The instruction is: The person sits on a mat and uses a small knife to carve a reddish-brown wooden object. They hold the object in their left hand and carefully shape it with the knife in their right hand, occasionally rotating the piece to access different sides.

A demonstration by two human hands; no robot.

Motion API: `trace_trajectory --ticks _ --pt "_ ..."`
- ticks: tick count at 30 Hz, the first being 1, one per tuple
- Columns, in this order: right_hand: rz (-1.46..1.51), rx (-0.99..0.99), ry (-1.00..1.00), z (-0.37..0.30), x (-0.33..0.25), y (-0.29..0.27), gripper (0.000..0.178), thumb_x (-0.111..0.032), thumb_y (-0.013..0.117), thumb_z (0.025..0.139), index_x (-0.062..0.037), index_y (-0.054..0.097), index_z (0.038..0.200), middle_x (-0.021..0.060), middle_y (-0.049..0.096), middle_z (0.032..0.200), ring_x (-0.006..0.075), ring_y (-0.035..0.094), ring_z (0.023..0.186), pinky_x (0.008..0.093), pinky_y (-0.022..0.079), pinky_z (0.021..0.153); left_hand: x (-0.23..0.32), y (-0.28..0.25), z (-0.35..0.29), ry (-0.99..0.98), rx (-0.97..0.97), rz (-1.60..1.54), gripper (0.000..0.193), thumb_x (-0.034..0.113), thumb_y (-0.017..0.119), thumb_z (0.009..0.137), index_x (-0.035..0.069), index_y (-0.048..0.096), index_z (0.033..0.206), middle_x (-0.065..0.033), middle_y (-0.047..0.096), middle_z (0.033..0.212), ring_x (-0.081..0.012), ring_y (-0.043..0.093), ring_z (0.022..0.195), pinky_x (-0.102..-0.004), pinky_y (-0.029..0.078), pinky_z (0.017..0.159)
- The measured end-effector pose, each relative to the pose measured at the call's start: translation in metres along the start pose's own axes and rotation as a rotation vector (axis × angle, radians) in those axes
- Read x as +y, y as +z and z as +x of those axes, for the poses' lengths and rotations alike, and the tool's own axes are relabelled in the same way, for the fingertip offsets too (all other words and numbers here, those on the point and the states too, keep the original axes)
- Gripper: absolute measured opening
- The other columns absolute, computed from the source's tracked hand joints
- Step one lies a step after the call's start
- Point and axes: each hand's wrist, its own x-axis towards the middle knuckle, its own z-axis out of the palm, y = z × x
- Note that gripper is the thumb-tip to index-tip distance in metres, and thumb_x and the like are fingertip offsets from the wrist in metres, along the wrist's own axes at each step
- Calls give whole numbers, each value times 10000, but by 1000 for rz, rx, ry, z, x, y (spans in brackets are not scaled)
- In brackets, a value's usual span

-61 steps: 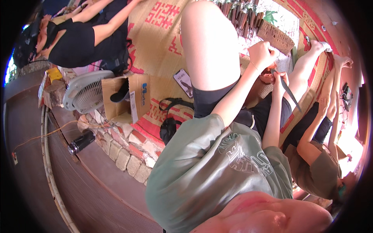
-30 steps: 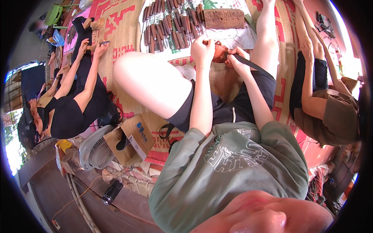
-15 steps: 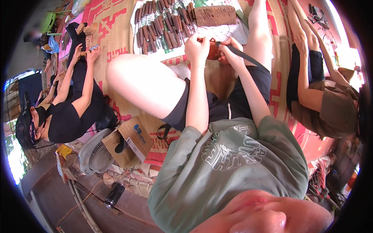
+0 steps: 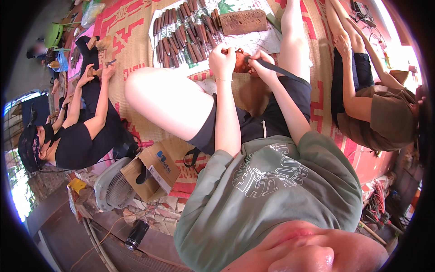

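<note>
Between my legs I hold a reddish-brown, rounded piece (image 4: 242, 61), seemingly carved wood. My left hand (image 4: 221, 62) closes on its left side with bent fingers. On the other side, my right hand (image 4: 262, 66) is closed on a dark flat strip (image 4: 283, 71), whose free end trails right over my forearm toward my thigh. The strip's near end reaches the reddish-brown piece; whether it touches cannot be made out. Just beyond my hands, several wooden-handled carving tools (image 4: 192, 34) lie in rows on a white sheet (image 4: 181, 70).
A brown rectangular block (image 4: 243, 22) rests on the sheet. Patterned red-and-tan matting (image 4: 131, 27) covers the floor. Left of me sit a cardboard box (image 4: 152, 170), a fan (image 4: 115, 188) and a co-worker in black (image 4: 77, 147); another person in brown (image 4: 380, 118) sits right.
My hands stay on the reddish-brown piece and the strip, with only slight shifts. The whole view has moved a little. The co-worker on the left has moved their hands slightly.
</note>
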Motion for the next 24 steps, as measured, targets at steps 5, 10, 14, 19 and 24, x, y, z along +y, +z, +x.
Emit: trace_trajectory --ticks 5,10,14,19,24 --pt "-28 27 -7 -4 -6 0 99 -32 607 796 -37 510 773 41 580 663 63 526 530 196 414 476 6 2 -5 28 40 -39 303 274 683 681 6 555 620 -127 547 547 -253 512 480 -331 409 508" --pt "57 -21 7 -2 7 2 107 -46 621 792 -49 514 791 23 585 672 47 510 520 191 401 467 6 3 -4 19 39 -29 307 250 668 687 -8 523 609 -125 531 537 -254 509 480 -331 408 513" --pt "-13 32 -3 -5 25 -16 111 -65 612 808 -59 503 790 11 569 660 39 502 515 189 398 466 -2 -3 2 22 20 -40 256 206 640 696 -5 514 623 -131 512 532 -241 486 473 -340 399 506" --pt "-75 51 -113 4 0 3 89 -36 611 792 -41 523 779 8 576 671 59 535 578 208 428 521 12 -2 1 64 26 -45 265 208 641 702 -6 505 625 -130 505 530 -221 466 473 -341 390 499" --pt "-23 59 27 -9 10 -7 77 -28 599 797 -44 524 796 27 595 677 70 547 572 216 448 523 -1 -4 -3 22 29 -86 232 182 622 697 3 510 599 -112 522 521 -221 496 467 -328 386 492"
